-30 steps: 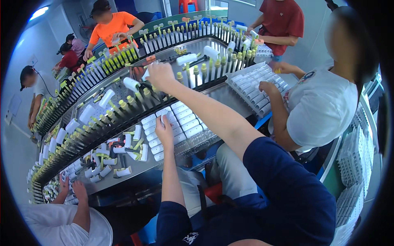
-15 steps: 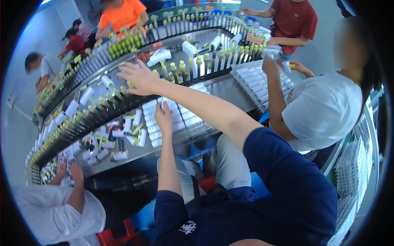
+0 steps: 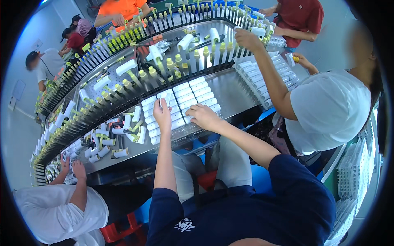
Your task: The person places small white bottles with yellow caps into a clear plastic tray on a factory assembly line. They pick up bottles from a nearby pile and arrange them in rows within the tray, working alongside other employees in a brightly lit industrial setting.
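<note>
My left hand is closed around a small white plastic housing, raised over the tray's left half. My right hand lies with fingers stretched over the lower middle of the same tray, fingertips touching the white pieces there; nothing shows in its grasp. The clear tray sits on the metal bench in front of me and carries rows of rounded white housings. Just beyond it runs a line of black upright holders, some carrying yellow-tipped parts.
Loose white and lime-green parts lie in a heap left of the tray. At right, a co-worker in white reaches across a second tray. Another white-clothed person works at lower left. A metal bed lies inside the holder loop.
My right hand has come back from above the holders to the tray. My left hand has stayed near its place, the white housing now plainly visible. The right co-worker's hand has moved out toward the holders.
</note>
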`<act>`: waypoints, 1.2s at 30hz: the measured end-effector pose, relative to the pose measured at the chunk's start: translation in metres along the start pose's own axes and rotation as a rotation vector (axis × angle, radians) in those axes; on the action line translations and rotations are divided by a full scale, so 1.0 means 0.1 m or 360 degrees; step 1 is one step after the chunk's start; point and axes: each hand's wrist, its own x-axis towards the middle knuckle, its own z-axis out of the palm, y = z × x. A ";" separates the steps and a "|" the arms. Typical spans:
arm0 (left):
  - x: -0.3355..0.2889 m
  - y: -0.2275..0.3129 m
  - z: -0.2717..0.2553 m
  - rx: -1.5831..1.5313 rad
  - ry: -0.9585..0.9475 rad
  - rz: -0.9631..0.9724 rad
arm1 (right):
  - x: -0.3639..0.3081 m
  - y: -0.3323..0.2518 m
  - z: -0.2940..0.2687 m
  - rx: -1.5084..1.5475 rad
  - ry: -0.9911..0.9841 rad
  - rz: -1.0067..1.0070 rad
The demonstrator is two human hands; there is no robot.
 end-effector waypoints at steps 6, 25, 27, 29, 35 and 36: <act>0.01 0.00 -0.03 0.0065 -0.0009 0.0015 | 0.11 -0.09 -0.01 -0.0144 -0.0151 -0.0019; 0.01 0.02 0.00 0.0072 0.0019 -0.0035 | -0.05 -0.16 0.19 0.1013 0.0448 0.0643; 0.02 0.03 -0.01 0.0084 0.0025 -0.0035 | -0.03 -0.13 0.24 0.0996 0.0501 0.0598; 0.01 0.04 0.01 0.0090 0.0031 -0.0041 | -0.03 -0.07 0.30 0.0975 0.0560 0.0542; 0.04 -0.01 0.01 0.0083 0.0033 -0.0058 | -0.01 -0.03 0.34 0.0928 0.0501 0.0494; 0.04 -0.01 0.00 0.0091 0.0035 -0.0054 | 0.00 -0.04 0.33 0.0915 0.0499 0.0489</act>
